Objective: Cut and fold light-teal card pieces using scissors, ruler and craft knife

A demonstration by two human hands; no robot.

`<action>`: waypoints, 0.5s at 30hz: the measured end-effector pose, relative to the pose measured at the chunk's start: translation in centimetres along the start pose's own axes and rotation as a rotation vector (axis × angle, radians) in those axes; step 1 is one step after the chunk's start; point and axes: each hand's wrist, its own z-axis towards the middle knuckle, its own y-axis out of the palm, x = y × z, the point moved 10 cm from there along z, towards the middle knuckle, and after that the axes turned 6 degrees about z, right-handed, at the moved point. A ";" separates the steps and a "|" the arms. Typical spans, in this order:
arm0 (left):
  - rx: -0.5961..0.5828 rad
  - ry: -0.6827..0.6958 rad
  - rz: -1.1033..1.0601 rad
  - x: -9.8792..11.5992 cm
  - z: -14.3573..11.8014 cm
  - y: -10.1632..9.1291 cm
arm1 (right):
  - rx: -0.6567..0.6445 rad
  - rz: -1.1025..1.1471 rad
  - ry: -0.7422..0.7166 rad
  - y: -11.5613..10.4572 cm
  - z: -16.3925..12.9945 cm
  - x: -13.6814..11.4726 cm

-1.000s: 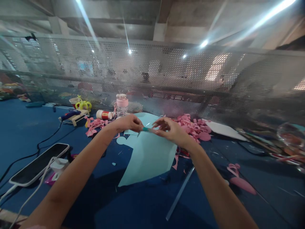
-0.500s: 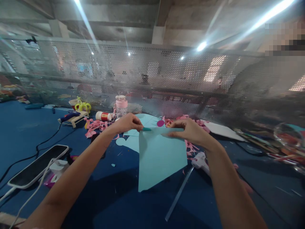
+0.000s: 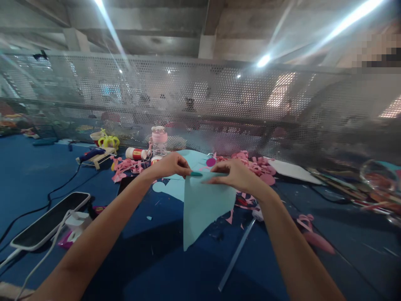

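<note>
A light-blue paper sheet [image 3: 203, 209] hangs upright in front of me, its lower edge slanting. At its top left corner, my left hand [image 3: 175, 165] is closed in a pinch, and a darker teal strip of turned edge shows by the fingertips. My right hand [image 3: 234, 173] grips the top edge farther right, thumb on the near side and fingers over the top. Behind the sheet lie more light-blue paper pieces [image 3: 173, 189] and a magenta disc [image 3: 211, 162]. A glue gun [image 3: 257, 215] with a long clear glue stick [image 3: 236, 256] lies below my right forearm, partly hidden.
Pink scraps [image 3: 128, 166] are heaped on the blue table [image 3: 150, 267]. A phone [image 3: 52, 219] with a white cable lies at left, near a blue tool [image 3: 90, 154] on a small wooden stand. A pink-banded jar [image 3: 159, 140] stands before the perforated metal screen [image 3: 188, 92].
My right hand has moved left along the top edge, toward my left hand. The sheet's right side has curled inward, so the sheet looks narrower. My left hand has barely shifted.
</note>
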 end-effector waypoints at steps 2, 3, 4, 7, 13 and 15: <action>-0.012 -0.001 -0.022 0.0 0.0 0.3 | -0.002 0.003 0.004 0.3 0.1 0.1; -0.019 -0.001 -0.036 0.0 0.0 0.5 | 0.002 -0.001 0.010 0.4 0.1 0.2; -0.026 -0.003 -0.053 -0.1 0.0 0.6 | 0.007 -0.009 0.014 0.3 0.1 0.3; -0.043 -0.008 -0.105 -0.4 0.1 0.9 | 0.018 -0.023 0.020 0.1 0.1 0.4; -0.054 -0.037 -0.152 -0.7 0.1 1.1 | 0.031 0.005 0.012 0.0 -0.2 0.0; -0.057 -0.055 -0.162 -0.8 0.1 1.2 | 0.037 -0.012 0.019 0.1 -0.3 -0.1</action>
